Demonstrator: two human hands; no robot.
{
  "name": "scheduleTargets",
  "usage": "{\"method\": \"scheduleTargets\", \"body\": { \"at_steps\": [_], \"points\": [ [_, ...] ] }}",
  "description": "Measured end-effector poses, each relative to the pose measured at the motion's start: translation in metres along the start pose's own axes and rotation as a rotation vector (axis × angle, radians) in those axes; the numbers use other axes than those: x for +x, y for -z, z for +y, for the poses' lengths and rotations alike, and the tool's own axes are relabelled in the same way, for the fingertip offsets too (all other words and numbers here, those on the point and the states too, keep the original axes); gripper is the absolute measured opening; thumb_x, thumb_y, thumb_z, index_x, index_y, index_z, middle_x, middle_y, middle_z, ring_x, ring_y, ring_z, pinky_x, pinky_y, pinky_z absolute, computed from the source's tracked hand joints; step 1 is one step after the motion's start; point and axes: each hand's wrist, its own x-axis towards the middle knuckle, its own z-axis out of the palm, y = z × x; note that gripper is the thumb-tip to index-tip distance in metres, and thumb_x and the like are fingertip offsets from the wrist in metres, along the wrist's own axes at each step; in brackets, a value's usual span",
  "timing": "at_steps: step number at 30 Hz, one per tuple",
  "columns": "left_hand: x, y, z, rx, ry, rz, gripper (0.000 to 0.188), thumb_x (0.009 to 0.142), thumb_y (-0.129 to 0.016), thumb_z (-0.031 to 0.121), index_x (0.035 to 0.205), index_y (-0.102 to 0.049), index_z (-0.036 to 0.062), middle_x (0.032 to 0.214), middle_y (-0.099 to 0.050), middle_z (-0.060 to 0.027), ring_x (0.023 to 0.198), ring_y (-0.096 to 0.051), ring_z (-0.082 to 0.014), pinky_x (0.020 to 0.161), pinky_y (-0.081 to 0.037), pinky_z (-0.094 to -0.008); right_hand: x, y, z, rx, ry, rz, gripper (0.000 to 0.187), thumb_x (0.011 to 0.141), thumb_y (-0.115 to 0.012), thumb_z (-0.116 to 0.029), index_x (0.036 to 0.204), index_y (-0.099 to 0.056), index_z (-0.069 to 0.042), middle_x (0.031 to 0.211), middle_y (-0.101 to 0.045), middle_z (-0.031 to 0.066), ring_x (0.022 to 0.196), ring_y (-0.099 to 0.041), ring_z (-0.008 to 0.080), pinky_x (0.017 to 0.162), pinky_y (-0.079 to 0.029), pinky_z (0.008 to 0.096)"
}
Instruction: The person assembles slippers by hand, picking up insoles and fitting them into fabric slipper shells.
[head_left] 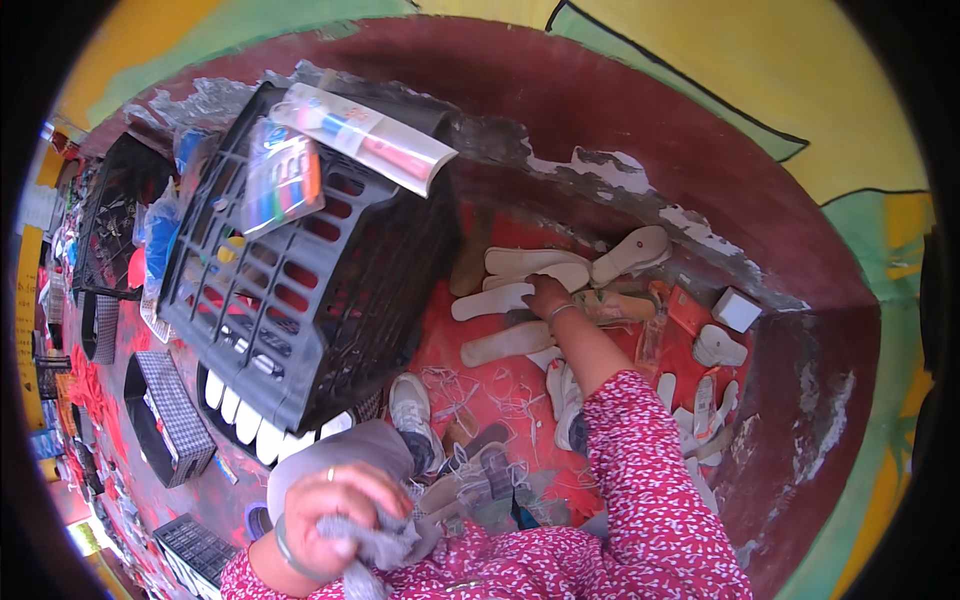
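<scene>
My left hand (345, 505), low in the view near my body, is closed round a crumpled grey cloth (385, 545). A rounded, pale grey surface (345, 455) lies just beyond it. My right arm reaches out to a pile of off-white shoe insoles by the wall. There my right hand (547, 297) has its fingers curled at the end of one pale insole (492, 301); the fingertips are partly hidden. Beside that hand lie more insoles (628, 255), another insole (505, 344) on the near side, and a tan, patterned flat piece (615, 306).
A large black plastic crate (365, 270) stands at the left with packaged pens (285, 175) and a long clear packet (370, 140) on top. Sneakers (412, 412) and tangled white strings (465, 390) lie on the red floor. A small white box (736, 309) stands by the peeling wall.
</scene>
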Motion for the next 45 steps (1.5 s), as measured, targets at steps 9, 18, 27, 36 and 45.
{"method": "scheduleTargets", "body": {
  "at_steps": [9,18,27,36,45],
  "points": [
    [0.026,0.022,0.002,0.187,0.122,-0.264,0.024,0.083,-0.058,0.022,0.075,-0.055,-0.0005,0.092,-0.058,-0.0200,0.082,-0.058,-0.0313,0.076,-0.048,-0.0462,0.020,-0.028,-0.024,-0.248,-0.012,0.088,0.033,0.070,-0.064,-0.013,0.104,-0.062,-0.011,0.105,-0.062,0.0118,0.095,-0.059,0.0318,0.083,-0.046,0.0439],
    [0.028,0.023,0.002,0.250,0.096,-0.288,0.019,0.081,-0.061,0.017,0.073,-0.057,0.0006,0.088,-0.062,-0.0180,0.080,-0.062,-0.0325,0.072,-0.052,-0.0415,0.032,0.018,0.023,-0.234,-0.007,0.063,0.025,0.074,-0.058,-0.011,0.097,-0.067,-0.013,0.114,-0.055,0.0050,0.111,-0.049,0.0258,0.091,-0.039,0.0417],
    [0.030,0.019,0.001,0.256,0.071,-0.318,0.012,0.078,-0.059,0.009,0.082,-0.056,-0.0018,0.095,-0.054,-0.0169,0.084,-0.055,-0.0298,0.071,-0.044,-0.0400,0.039,0.054,0.008,-0.505,0.021,-0.255,0.036,0.076,-0.056,-0.019,0.111,-0.064,-0.019,0.122,-0.053,0.0061,0.121,-0.044,0.0249,0.100,-0.028,0.0508],
    [0.033,0.018,0.003,0.266,0.096,-0.310,0.011,0.078,-0.060,0.008,0.081,-0.056,-0.0011,0.095,-0.054,-0.0160,0.083,-0.054,-0.0292,0.071,-0.044,-0.0396,0.067,0.051,0.025,-0.463,-0.034,-0.226,0.055,0.075,-0.056,-0.014,0.130,-0.047,-0.011,0.136,-0.043,0.0132,0.128,-0.038,0.0308,0.108,-0.022,0.0513],
    [0.031,0.016,0.015,0.316,0.088,-0.295,0.010,0.081,-0.056,0.008,0.075,-0.054,-0.0001,0.094,-0.058,-0.0178,0.084,-0.058,-0.0306,0.078,-0.049,-0.0417,0.051,0.054,0.048,-0.219,-0.062,-0.302,0.055,0.068,-0.067,-0.026,0.119,-0.056,-0.009,0.120,-0.056,0.0188,0.115,-0.051,0.0327,0.103,-0.033,0.0416]
  ]
}}
